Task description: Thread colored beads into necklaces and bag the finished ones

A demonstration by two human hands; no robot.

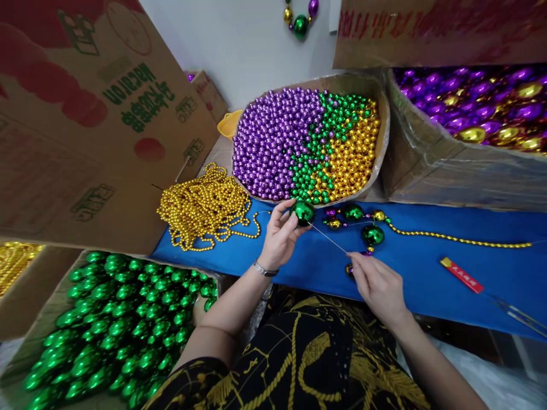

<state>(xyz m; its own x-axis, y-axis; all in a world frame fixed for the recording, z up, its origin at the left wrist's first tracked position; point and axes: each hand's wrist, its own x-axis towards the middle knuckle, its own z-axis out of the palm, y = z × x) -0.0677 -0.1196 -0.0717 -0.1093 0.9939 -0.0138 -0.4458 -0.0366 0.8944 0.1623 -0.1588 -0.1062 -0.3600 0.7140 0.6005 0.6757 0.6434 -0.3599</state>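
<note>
My left hand point(280, 233) pinches a large shiny green bead point(303, 212) above the blue tabletop point(427, 273). A thin needle or wire point(329, 239) runs from that bead down to my right hand point(376, 285), whose fingers are pinched on its end. A half-strung strand point(367, 225) of green, gold and purple beads lies on the blue surface just right of my left hand, trailing into a gold bead string point(461, 240). A wristwatch point(265, 269) is on my left wrist.
A round tray point(382, 136) holds purple, green and gold small beads. A pile of gold bead strings point(205, 208) lies at left. Boxes hold large green beads point(123, 330) and purple and gold beads point(478, 108). A red lighter point(461, 275) and scissors point(519, 314) lie at right.
</note>
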